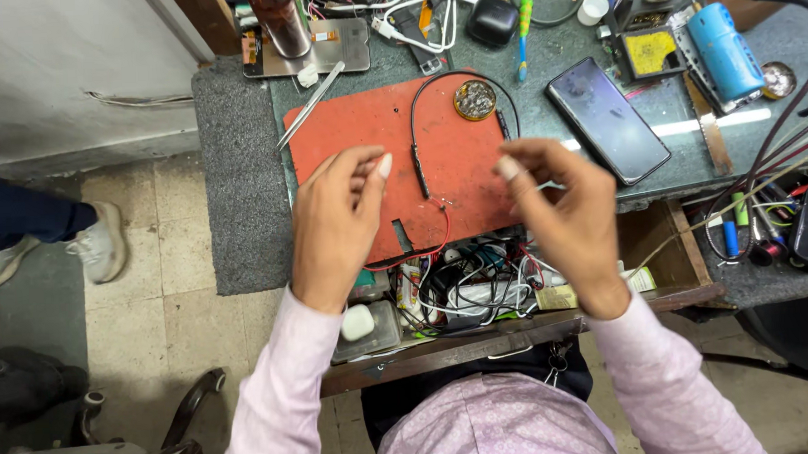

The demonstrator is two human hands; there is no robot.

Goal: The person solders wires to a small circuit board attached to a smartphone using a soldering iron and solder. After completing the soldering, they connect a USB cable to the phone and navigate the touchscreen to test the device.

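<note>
Both hands are hovering above the red work mat [373, 137] on the glass-topped bench [674, 165], not resting on it. Left hand [336, 225] is raised with fingers loosely curled, thumb and forefinger drawn close together near the tips; whether anything is pinched there I cannot tell, too small to see. Right hand [567, 220] is mirroring it, fingers curled narrow, forefinger tip pointing toward the left hand; same story, cannot tell if it is gripping anything.

Between the two hands the black probe lead [416, 158] is lying on the mat, its cable looping up and over toward the round tin of brass wool [475, 99], a red wire [428, 249] trailing off the mat's near edge. Neither hand is touching the lead.

Tweezers [311, 104] are lying diagonally across the mat's far left corner. A dark smartphone [606, 120] is lying face up just right of the mat, well clear of the right hand's fingertips. Blue cylinder [725, 51] is sitting at the far right of the bench. Open drawer [480, 296] under the hands is holding a tangle of cables and a white earbud case [357, 322]
</note>
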